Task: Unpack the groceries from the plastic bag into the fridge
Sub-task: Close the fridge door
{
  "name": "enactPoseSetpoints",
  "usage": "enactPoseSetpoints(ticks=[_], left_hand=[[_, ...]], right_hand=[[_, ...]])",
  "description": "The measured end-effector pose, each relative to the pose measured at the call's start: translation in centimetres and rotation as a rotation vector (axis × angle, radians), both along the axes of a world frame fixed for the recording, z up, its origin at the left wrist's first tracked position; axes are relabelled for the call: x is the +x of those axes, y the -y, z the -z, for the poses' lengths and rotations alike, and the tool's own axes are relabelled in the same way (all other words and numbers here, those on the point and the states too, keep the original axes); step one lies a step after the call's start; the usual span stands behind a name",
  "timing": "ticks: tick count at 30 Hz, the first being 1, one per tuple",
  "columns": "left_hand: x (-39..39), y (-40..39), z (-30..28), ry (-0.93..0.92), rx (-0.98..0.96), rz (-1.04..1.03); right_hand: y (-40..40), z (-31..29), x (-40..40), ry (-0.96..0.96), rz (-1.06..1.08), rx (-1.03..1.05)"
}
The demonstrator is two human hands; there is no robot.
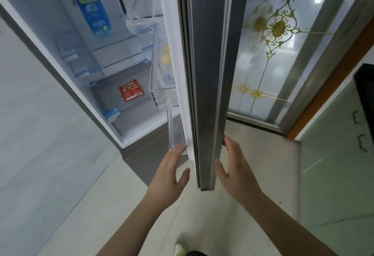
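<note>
The fridge stands open on my left, its grey door seen edge-on in the middle of the view. My left hand lies flat on the door's inner side near the bottom, fingers spread. My right hand rests on the outer side, fingers apart, holding nothing. Inside, a blue bottle stands on an upper shelf and a red packet lies on a lower shelf. A door bin holds a clear bag with yellowish items. No plastic bag is in view.
A glass sliding door with gold ornament is behind the fridge door. A green cabinet with a dark object on top stands at the right. A pale wall runs along the left. Tiled floor lies below, with my shoe at the bottom.
</note>
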State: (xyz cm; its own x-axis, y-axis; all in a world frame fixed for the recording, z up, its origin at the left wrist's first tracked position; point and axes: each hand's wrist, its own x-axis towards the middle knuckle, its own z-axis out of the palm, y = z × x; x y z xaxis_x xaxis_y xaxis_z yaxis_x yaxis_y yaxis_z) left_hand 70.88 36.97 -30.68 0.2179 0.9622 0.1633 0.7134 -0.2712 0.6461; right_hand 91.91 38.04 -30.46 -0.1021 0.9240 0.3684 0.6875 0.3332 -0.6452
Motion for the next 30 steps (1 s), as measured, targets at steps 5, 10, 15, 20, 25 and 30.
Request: enactPoseSetpoints(ticks=[5, 10, 15, 20, 25, 30], left_hand=[[-2.0, 1.3, -2.0, 0.256, -0.118, -0.088], [-6.3, 1.4, -1.8, 0.474, -0.222, -0.117], [-10.9, 0.1, -0.9, 0.431, -0.119, -0.176], [-15.2, -1.9, -0.7, 0.316, -0.069, -0.23], [-19.5, -4.1, -1.7, 0.324, -0.113, -0.304], [-22.5, -5.4, -3.5, 0.45, -0.167, -0.297]], right_hand=[[-0.7, -0.3, -4.5, -0.152, -0.128, -0.029], [-2.5, -0.5, -8.5, -0.167, -0.226, -0.097], [-5.2, -0.8, -13.0, -0.218, -0.235, -0.13], [-7.7, -1.0, -17.6, -0.23, -0.266, -0.18], [-9.5, -1.2, -22.2, -0.223, -0.335, -0.16], [-11.6, -2.2, -25.2, -0.159, -0.367, -0.021]])
